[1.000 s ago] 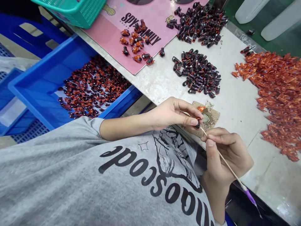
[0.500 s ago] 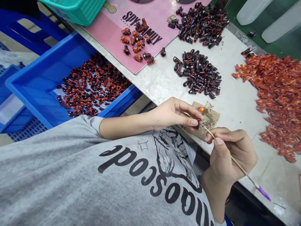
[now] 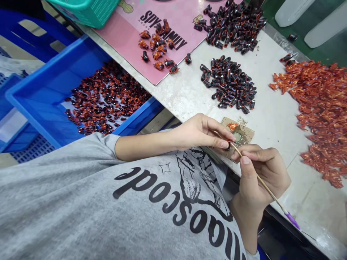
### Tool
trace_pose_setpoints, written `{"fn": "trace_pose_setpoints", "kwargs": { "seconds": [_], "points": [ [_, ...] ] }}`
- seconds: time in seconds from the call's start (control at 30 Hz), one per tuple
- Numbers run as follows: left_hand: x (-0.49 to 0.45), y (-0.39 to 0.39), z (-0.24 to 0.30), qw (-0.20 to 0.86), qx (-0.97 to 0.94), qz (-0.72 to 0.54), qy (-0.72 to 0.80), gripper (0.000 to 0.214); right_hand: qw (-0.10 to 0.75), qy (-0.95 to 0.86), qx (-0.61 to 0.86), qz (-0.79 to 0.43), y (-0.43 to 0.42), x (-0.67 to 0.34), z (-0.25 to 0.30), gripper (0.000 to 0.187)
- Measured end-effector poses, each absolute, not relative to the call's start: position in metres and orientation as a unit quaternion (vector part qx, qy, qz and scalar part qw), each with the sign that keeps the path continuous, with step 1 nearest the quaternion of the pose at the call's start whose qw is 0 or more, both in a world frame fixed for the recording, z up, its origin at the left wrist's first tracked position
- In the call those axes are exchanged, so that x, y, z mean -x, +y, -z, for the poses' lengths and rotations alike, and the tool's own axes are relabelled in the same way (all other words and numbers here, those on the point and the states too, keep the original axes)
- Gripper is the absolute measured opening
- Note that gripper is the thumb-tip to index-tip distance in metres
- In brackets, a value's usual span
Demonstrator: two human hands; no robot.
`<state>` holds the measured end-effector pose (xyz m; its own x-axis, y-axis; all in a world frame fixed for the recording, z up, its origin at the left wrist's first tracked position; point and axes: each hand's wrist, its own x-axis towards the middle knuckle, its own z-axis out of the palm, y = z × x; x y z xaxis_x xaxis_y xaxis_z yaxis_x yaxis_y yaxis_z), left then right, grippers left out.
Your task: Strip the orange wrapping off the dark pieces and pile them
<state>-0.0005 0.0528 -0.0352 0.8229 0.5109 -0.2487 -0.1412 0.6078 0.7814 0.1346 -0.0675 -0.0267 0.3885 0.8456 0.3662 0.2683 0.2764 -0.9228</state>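
Observation:
Between thumb and fingers, my left hand [image 3: 210, 133] pinches a small black and orange plastic piece [image 3: 228, 147], mostly hidden by the fingertips. My right hand [image 3: 262, 169] is closed round a thin wooden stick [image 3: 267, 188] with a purple band and a fine wire-like end. The stick's other tip meets the piece, though the exact contact is hidden. Just beyond the hands lies a stained cardboard scrap [image 3: 248, 135] bearing a bottle cap [image 3: 238, 137] with something pale inside and an orange bit [image 3: 232, 126].
Black pieces form a near pile [image 3: 230, 85] and a farther pile [image 3: 235, 27]. Orange parts [image 3: 322, 115] are heaped at right. Several joined pieces [image 3: 157, 45] lie on a pink mat [image 3: 135, 61]. A blue bin [image 3: 51, 86] of pieces stands left, with a green basket [image 3: 89, 12] above.
My right hand has moved slightly left toward my left hand, bringing the stick's tip up to the small piece. My left hand has hardly moved.

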Motion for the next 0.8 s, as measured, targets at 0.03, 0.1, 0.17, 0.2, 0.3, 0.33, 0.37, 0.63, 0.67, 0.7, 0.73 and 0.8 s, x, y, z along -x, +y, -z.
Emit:
{"fn": "trace_pose_setpoints", "kwargs": {
  "seconds": [0.03, 0.1, 0.17, 0.2, 0.3, 0.33, 0.37, 0.63, 0.67, 0.7, 0.73, 0.8],
  "points": [
    [0.001, 0.053, 0.036, 0.867, -0.4, -0.188, 0.231, 0.023, 0.62, -0.502, 0.555, -0.234, -0.068, -0.135, 0.027, 0.011],
    [0.001, 0.053, 0.036, 0.869, -0.396, -0.186, 0.23, 0.023, 0.622, -0.502, 0.554, -0.233, -0.069, -0.136, 0.028, 0.011],
    [0.001, 0.053, 0.036, 0.872, -0.393, -0.189, 0.224, 0.023, 0.625, -0.502, 0.552, -0.231, -0.069, -0.136, 0.029, 0.011],
    [0.001, 0.053, 0.035, 0.873, -0.391, -0.192, 0.221, 0.022, 0.626, -0.501, 0.551, -0.232, -0.069, -0.136, 0.029, 0.011],
    [0.0, 0.053, 0.034, 0.876, -0.384, -0.192, 0.219, 0.021, 0.629, -0.499, 0.548, -0.235, -0.068, -0.134, 0.027, 0.012],
    [0.0, 0.053, 0.034, 0.878, -0.38, -0.19, 0.221, 0.02, 0.63, -0.499, 0.547, -0.233, -0.067, -0.132, 0.026, 0.011],
    [0.0, 0.053, 0.034, 0.879, -0.376, -0.188, 0.224, 0.021, 0.632, -0.498, 0.549, -0.226, -0.067, -0.132, 0.024, 0.01],
    [0.002, 0.055, 0.037, 0.885, -0.333, -0.199, 0.257, 0.027, 0.633, -0.403, 0.658, 0.057, -0.081, -0.209, 0.024, 0.037],
    [0.002, 0.055, 0.038, 0.884, -0.332, -0.202, 0.259, 0.027, 0.58, -0.408, 0.7, 0.088, -0.082, -0.229, 0.025, 0.044],
    [0.001, 0.055, 0.038, 0.884, -0.332, -0.203, 0.26, 0.028, 0.506, -0.418, 0.748, 0.1, -0.081, -0.248, 0.025, 0.05],
    [0.001, 0.055, 0.039, 0.883, -0.332, -0.204, 0.261, 0.029, 0.46, -0.427, 0.772, 0.098, -0.078, -0.266, 0.026, 0.049],
    [0.0, 0.055, 0.038, 0.885, -0.332, -0.198, 0.26, 0.03, 0.382, -0.455, 0.801, 0.08, -0.064, -0.296, 0.027, 0.041]
  ]
}}
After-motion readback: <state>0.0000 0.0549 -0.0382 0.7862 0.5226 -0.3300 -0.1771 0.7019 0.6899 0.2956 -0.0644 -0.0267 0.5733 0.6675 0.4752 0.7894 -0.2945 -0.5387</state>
